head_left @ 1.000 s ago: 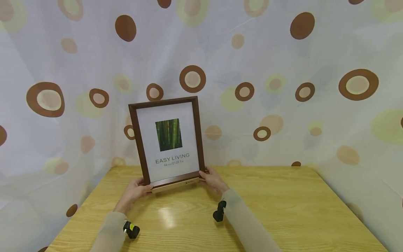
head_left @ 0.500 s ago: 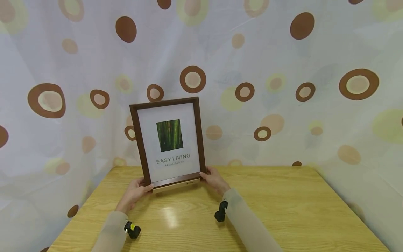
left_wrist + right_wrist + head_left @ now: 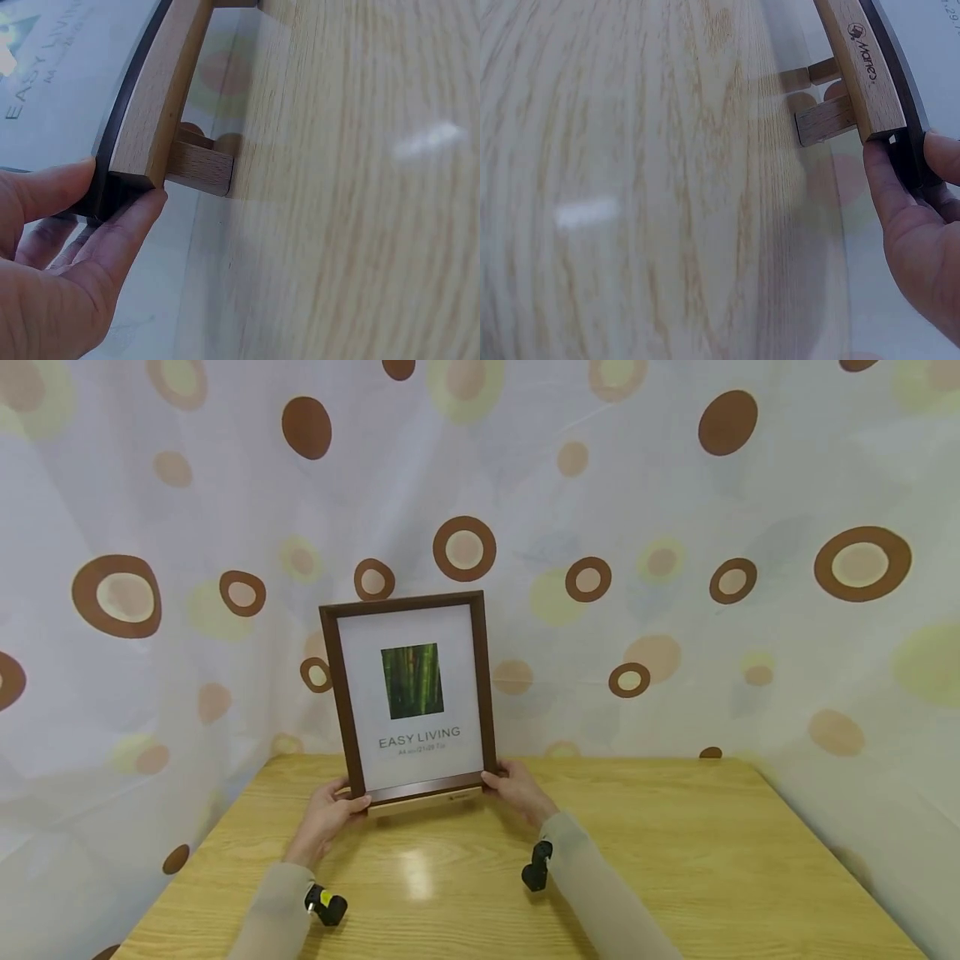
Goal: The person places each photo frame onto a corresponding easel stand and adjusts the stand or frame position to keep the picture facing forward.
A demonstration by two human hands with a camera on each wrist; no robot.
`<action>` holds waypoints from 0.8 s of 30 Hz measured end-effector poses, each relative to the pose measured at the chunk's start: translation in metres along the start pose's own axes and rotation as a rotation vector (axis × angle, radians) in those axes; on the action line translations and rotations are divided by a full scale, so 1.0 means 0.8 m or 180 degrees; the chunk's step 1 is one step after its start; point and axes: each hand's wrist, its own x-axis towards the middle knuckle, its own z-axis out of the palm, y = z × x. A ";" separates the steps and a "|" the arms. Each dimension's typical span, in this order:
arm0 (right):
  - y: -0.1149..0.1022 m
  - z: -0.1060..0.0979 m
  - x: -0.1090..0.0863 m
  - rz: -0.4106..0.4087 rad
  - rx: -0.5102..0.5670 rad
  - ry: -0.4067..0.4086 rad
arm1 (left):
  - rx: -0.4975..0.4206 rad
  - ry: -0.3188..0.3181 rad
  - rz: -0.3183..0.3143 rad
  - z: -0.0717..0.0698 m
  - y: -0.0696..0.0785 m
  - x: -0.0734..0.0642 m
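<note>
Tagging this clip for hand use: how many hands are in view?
2: the left hand at the lower left corner of the picture frame, the right hand at its lower right corner.

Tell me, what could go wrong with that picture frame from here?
Tipping: the left hand and right hand hold the picture frame only by its lower corners, with no hand at the top, so it might topple.

Pinching: the left hand's fingers lie close to the end of the wooden ledge along the frame's bottom edge, so a slip could perhaps nip them.
</note>
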 end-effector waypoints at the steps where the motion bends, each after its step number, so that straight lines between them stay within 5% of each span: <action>1: 0.000 0.000 0.000 0.0006 0.0015 0.0009 | -0.0006 0.0005 -0.0002 0.001 0.001 0.001; 24: 0.001 -0.017 -0.013 0.0009 0.0176 0.0035 | -0.0077 -0.0049 0.0002 0.017 0.003 0.002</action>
